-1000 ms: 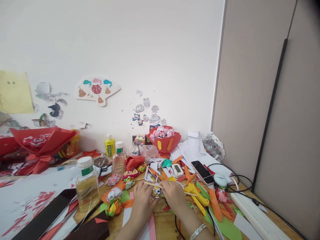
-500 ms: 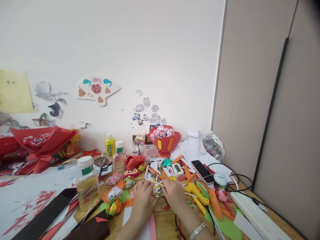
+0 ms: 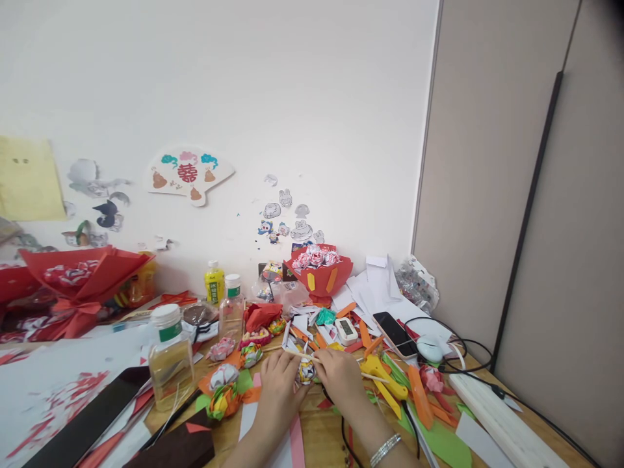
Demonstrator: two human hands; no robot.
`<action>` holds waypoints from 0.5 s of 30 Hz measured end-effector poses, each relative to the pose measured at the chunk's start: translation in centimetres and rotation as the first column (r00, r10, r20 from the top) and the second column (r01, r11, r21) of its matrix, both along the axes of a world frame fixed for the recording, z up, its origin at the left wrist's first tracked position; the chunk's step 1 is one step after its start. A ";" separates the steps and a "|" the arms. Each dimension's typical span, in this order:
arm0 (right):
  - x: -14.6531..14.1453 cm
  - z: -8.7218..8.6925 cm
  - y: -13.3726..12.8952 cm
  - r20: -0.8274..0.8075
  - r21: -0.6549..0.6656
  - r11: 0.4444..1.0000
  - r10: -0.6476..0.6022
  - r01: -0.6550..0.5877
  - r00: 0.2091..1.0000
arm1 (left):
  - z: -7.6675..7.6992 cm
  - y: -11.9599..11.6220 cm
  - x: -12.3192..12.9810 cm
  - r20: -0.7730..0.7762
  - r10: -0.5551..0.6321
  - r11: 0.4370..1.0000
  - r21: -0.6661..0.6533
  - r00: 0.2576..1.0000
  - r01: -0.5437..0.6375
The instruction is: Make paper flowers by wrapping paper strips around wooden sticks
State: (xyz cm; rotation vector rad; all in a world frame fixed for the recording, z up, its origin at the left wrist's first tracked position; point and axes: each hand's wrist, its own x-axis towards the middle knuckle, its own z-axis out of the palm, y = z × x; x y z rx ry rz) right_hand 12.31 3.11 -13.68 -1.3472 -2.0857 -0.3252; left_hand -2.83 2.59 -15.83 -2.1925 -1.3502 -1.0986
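Observation:
In the head view, both my hands are close together over the front of the table. My left hand (image 3: 279,387) is closed around a small white, yellow and black paper flower (image 3: 306,372), its thumb curled underneath. My right hand (image 3: 342,380) is closed on a thin pale stick (image 3: 303,355), which crosses just above the flower. The stick's left end reaches my left fingertips. Part of the flower is hidden behind my fingers. Right of my right hand lies a yellow hot glue gun (image 3: 383,375), and left of my left hand is a yellow-green paper flower (image 3: 224,401).
A clear jar (image 3: 170,367) with a white lid stands at the left. Farther back is a red paper bouquet (image 3: 322,283). A white timer (image 3: 346,331), a phone (image 3: 394,333) and orange paper strips lie beyond my hands. Black cable (image 3: 487,361) loops at the right.

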 end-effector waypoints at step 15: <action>-0.1 -0.3 0.1 0.014 -0.015 1.000 0.010 -0.009 1.000 | 0.0 -0.1 0.1 -0.019 0.019 1.000 -0.004 1.000 -0.019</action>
